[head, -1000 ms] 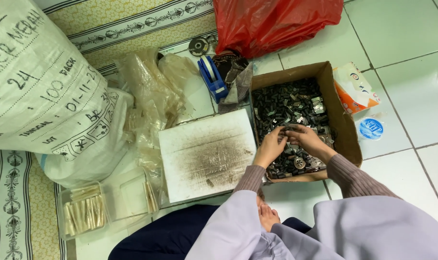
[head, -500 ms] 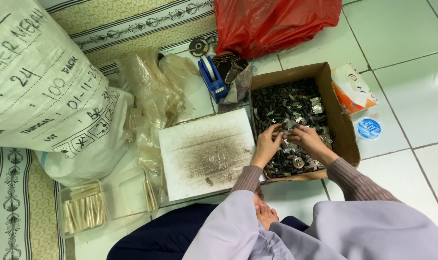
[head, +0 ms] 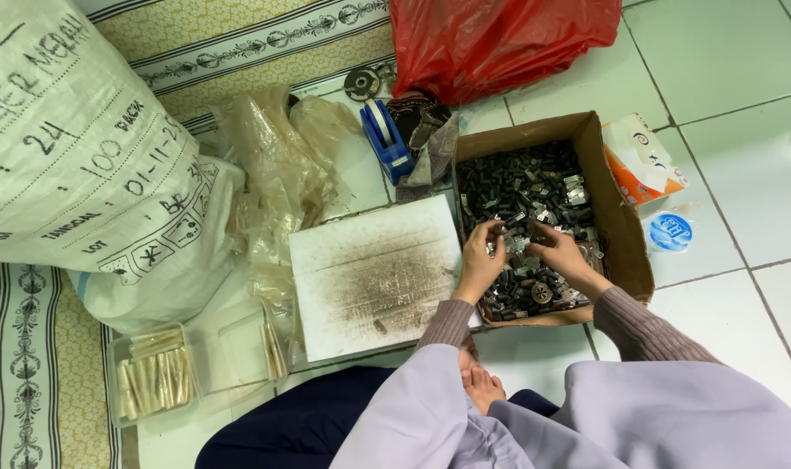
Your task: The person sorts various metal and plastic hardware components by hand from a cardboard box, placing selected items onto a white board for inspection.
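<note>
Tiled floor (head: 725,61), fingertips buried among box parts (head: 521,187)

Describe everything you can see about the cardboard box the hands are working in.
The cardboard box is brown, shallow and open-topped, and sits on the white tiled floor beside a stained white board. It is filled with small dark and silvery metal parts. Both hands are inside it: the left hand and right hand each pinch small parts over the pile. An orange-and-white packet lies against its right wall.
</note>
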